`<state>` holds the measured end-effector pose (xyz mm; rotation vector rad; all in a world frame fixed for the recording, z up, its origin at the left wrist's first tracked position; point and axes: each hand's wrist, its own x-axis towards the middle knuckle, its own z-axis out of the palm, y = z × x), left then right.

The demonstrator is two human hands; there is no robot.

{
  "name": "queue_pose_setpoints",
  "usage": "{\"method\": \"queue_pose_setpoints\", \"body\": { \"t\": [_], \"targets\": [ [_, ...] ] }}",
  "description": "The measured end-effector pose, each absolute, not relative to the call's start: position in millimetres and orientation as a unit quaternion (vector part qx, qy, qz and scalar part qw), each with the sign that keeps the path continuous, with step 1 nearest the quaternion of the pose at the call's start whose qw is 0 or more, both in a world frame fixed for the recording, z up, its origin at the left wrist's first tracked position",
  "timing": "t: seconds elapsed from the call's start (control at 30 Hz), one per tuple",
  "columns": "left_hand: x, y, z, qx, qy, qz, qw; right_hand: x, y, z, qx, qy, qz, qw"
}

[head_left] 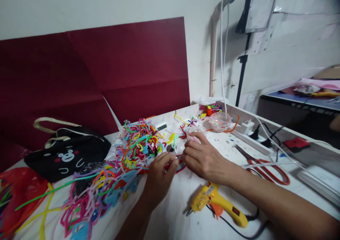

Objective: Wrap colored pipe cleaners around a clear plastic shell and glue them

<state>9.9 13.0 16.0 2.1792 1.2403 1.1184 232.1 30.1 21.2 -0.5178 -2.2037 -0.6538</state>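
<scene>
My left hand (162, 173) is closed, thumb against the curled fingers, at the right edge of a heap of colourful pipe cleaners (142, 140). My right hand (200, 156) meets it from the right, its fingers bent and pinched. Between the two sits a red and bluish pipe cleaner (181, 167), mostly hidden by the fingers. Just behind the hands lie small clear round lids (180, 148) and a clear plastic bowl (196, 130). In front of my right forearm rests a yellow hot glue gun (216, 202), its nozzle pointing left.
Orange-handled scissors (265, 167) lie at the right, near a white power strip (256, 139) with plugs and cables. A second clear bowl (220, 121) and a small digital display (161, 127) stand farther back. On the left are a black bag (67, 158) and a red plastic bag (22, 197).
</scene>
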Motion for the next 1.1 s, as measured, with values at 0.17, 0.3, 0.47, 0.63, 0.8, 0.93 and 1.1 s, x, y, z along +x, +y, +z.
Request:
{"method": "queue_pose_setpoints", "body": {
  "t": [0.17,0.3,0.47,0.63,0.8,0.93,1.1],
  "targets": [
    [11.7,11.1,18.0,0.78,0.439,0.407,0.182,227.8,28.1,21.1,-0.218,-0.847,-0.251,0.415],
    [11.7,10.5,18.4,0.778,0.437,0.417,0.174,227.4,28.6,19.5,-0.23,-0.844,-0.238,0.422],
    [11.6,11.4,17.2,0.775,0.441,0.416,0.178,229.9,30.6,18.9,-0.227,-0.85,-0.256,0.402],
    [12.7,10.5,19.7,0.774,0.444,0.413,0.182,229.3,30.1,19.2,-0.227,-0.85,-0.261,0.398],
    [12.5,9.6,21.9,0.772,0.45,0.409,0.185,228.4,30.5,18.3,-0.234,-0.845,-0.253,0.409],
    [12.7,9.8,19.7,0.772,0.446,0.416,0.18,230.2,30.9,18.9,-0.227,-0.852,-0.244,0.405],
    [13.2,9.6,17.7,0.776,0.443,0.412,0.176,231.0,30.3,21.0,-0.219,-0.855,-0.247,0.4]
  ]
}}
